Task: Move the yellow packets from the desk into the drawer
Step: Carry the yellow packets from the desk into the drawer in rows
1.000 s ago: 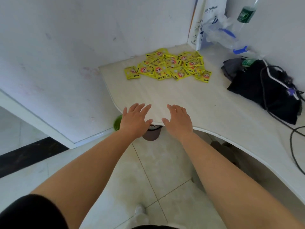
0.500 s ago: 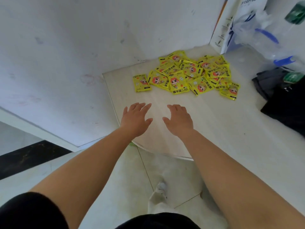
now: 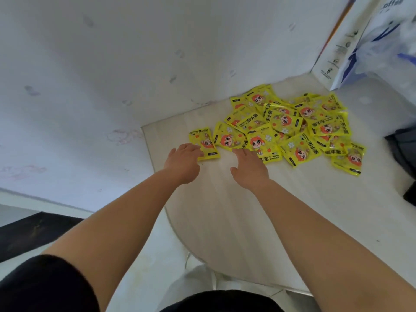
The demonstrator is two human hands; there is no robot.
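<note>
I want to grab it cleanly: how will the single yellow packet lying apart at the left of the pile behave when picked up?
The lone packet looks thin and flat, so probably light and somewhat floppy. Its glossy film may be slippery. Lying flush on the desk, it may need sliding or pinching at an edge by the left hand.

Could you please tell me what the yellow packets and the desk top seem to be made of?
The yellow packets look like glossy plastic or foil film: they crinkle and catch glare. The desk top looks like pale laminate with a faint wood-grain print and matte sheen, though solid wood cannot be ruled out.
</note>
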